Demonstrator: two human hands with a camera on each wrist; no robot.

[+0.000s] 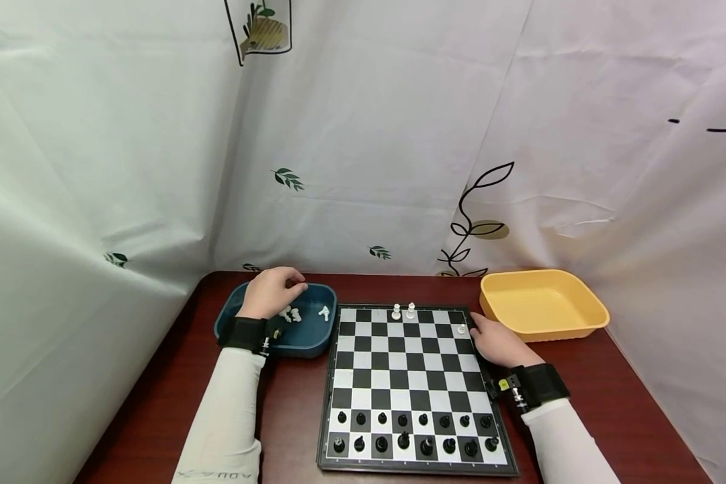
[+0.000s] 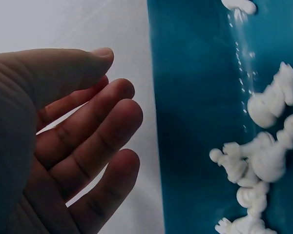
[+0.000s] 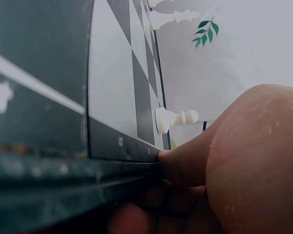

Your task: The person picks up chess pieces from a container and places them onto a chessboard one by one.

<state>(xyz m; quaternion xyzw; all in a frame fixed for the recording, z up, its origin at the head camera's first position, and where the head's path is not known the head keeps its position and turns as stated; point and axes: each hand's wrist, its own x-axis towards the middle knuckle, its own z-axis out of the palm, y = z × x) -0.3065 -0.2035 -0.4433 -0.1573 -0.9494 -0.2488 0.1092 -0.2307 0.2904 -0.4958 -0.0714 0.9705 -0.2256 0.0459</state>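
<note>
My left hand [image 1: 273, 292] hovers over the blue tray [image 1: 307, 339], its fingers loosely bent and nothing between them. Inside the tray lie several white chess pieces [image 1: 295, 314]; the left wrist view shows a white knight [image 2: 271, 100] among them, off to the side of the fingertips. At the right edge of the chessboard [image 1: 399, 380], my right hand [image 1: 501, 341] grips the frame, thumb on the rim and fingers curled below. Near that thumb a white pawn [image 3: 173, 119] stands on the board. Two white pieces [image 1: 411, 311] stand along the far row.
Two rows of black chess pieces [image 1: 403, 440] occupy the board's near side. A yellow tray [image 1: 544, 335] sits on the dark red table [image 1: 587, 383] at the back right, beyond my right hand. A white patterned cloth [image 1: 363, 134] hangs behind and around the table.
</note>
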